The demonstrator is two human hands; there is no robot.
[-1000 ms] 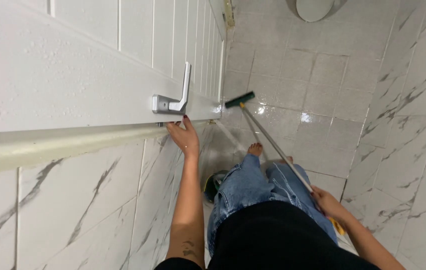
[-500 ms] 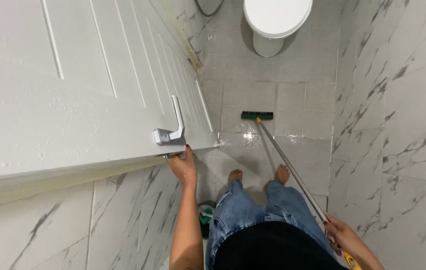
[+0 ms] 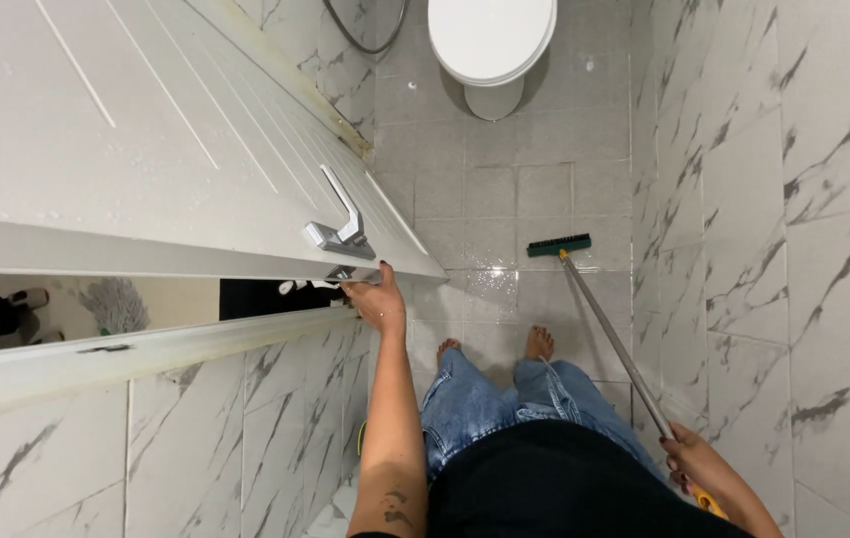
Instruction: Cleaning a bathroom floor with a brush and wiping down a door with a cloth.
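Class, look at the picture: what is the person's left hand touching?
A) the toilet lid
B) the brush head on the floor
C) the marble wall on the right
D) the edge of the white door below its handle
D: the left hand grips the edge of the white door just under the metal handle, while the right hand holds the long-handled brush.

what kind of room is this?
Most likely a small bathroom: a white toilet at the far end, marble-look wall tiles, a wet grey tiled floor, and a long-handled scrub brush resting on it.
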